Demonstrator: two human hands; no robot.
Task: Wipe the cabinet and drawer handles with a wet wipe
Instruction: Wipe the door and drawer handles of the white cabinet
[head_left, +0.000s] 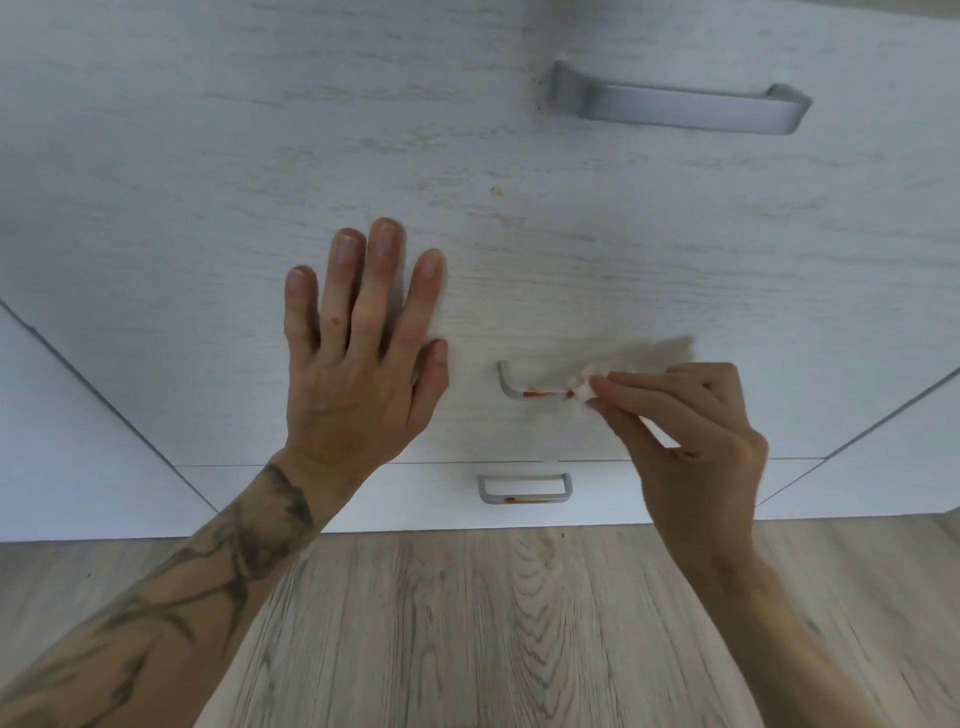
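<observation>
The left hand (358, 374) lies flat against the pale drawer front (623, 260), fingers straight and spread, thumb out toward the handle, bracing the panel. The right hand (691, 431) pinches a small wadded wet wipe (584, 387) between thumb and fingertips and presses it onto the right part of the middle drawer handle (511, 387), a small grey bar handle. A red smear runs along the bar just left of the wipe, so this handle looks only partly cleaned.

The wad is small and already picks up red at its edge. Dragged further, it could spread the smear along the bar or onto the pale wood grain instead of lifting it. The inner face of the bar is easy to miss from this angle.

Below, the lower drawer handle (524, 488) carries its own red streak and is untouched by either hand. Above, the large upper handle (675, 104) shows no red, though a brownish mark sits at its left foot, and a small speck (496, 190) marks the panel beneath it. Plain cabinet fronts (78, 441) flank the drawers, over a wood-look plank floor (467, 623).
</observation>
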